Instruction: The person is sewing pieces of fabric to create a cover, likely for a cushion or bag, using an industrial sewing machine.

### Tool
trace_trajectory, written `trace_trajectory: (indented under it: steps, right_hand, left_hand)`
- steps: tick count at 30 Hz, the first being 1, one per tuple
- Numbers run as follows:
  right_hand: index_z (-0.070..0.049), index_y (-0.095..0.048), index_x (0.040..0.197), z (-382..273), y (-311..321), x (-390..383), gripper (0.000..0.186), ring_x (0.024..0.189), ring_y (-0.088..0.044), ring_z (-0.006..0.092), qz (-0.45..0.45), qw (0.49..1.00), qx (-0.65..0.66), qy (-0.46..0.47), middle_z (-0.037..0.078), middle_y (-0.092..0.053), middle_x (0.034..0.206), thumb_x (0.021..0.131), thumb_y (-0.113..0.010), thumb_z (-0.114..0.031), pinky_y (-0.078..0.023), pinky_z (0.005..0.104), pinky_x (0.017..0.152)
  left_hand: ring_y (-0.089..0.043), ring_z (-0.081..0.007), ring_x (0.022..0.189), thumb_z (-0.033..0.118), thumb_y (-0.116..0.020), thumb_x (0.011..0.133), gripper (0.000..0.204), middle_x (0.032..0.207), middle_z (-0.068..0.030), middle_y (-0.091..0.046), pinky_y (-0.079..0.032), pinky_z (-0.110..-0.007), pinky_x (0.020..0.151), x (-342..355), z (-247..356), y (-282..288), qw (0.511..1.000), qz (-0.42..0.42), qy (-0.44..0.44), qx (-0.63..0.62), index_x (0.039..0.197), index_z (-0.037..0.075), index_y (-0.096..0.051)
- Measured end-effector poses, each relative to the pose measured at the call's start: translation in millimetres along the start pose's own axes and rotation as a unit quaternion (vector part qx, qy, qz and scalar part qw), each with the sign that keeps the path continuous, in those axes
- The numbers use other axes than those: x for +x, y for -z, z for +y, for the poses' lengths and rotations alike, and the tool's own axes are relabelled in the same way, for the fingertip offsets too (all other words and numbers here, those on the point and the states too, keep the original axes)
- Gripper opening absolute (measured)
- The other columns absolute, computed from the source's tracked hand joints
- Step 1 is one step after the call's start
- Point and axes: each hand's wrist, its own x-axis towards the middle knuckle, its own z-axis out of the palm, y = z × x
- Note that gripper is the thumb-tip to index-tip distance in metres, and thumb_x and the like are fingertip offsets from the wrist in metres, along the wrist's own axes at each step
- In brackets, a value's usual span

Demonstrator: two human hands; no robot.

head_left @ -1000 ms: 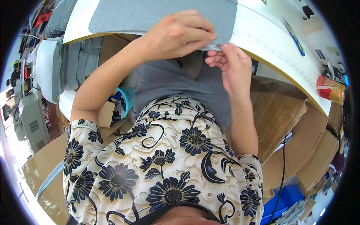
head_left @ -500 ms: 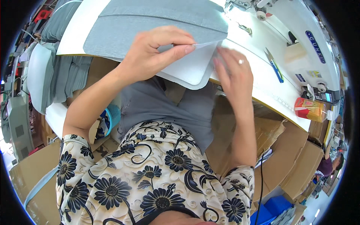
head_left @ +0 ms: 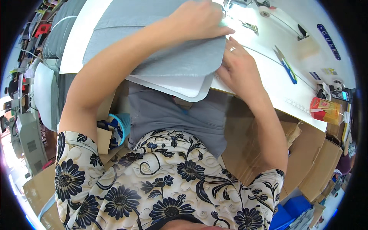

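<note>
A grey fabric panel (head_left: 180,57) with a seam across it lies on the white table, its near edge hanging over my lap. Below it shows a second piece with a white face (head_left: 189,82) and a grey rim. My left hand (head_left: 199,21) reaches across the panel to its far right corner, fingers closed on the edge and thumb pointing right. My right hand (head_left: 241,65), with a ring on one finger, is at the panel's right edge just nearer to me, its fingers closed against that edge. The undersides of both hands' grips are hidden.
Part of a sewing machine (head_left: 264,8) stands beyond the panel. Scissors (head_left: 285,65) with blue-green handles and a red-yellow packet (head_left: 326,110) lie on the right. Stacked grey pieces (head_left: 63,34) stand at far left; a blue basket (head_left: 123,126) and cardboard boxes (head_left: 306,153) sit below.
The grey panel's lifted corner has come down over the white-faced piece. My left hand has moved up and right across the panel. The right hand stays near the right edge.
</note>
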Motion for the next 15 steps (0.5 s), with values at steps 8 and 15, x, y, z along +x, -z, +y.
trace_trajectory:
  steps: [8,15]
  right_hand:
    - [-0.007,-0.07,0.09,35.6,14.2,21.6,0.011,0.081,-0.067,0.0287,-0.009,0.995,0.029,0.1,0.009,-0.07,0.084,0.081,-0.065,-0.012,-0.054,0.0383,0.074]
    - [-0.007,-0.069,0.086,45.1,8.8,14.0,0.008,0.075,-0.066,0.0247,0.078,0.989,0.122,-0.028,0.008,-0.07,0.083,0.083,-0.062,-0.008,-0.053,0.0348,0.069]
  left_hand:
    - [-0.067,-0.0427,0.081,0.032,-0.064,0.082,0.039,0.082,-0.0264,-0.068,-0.055,-0.049,0.075,5.0,-1.4,8.0,0.993,-0.027,0.095,-0.062,0.077,-0.006,-0.068]
    - [-0.068,-0.0414,0.08,0.03,-0.064,0.082,0.035,0.082,-0.0268,-0.068,-0.055,-0.049,0.074,-0.4,4.5,8.9,0.998,-0.019,0.058,-0.006,0.08,-0.005,-0.068]
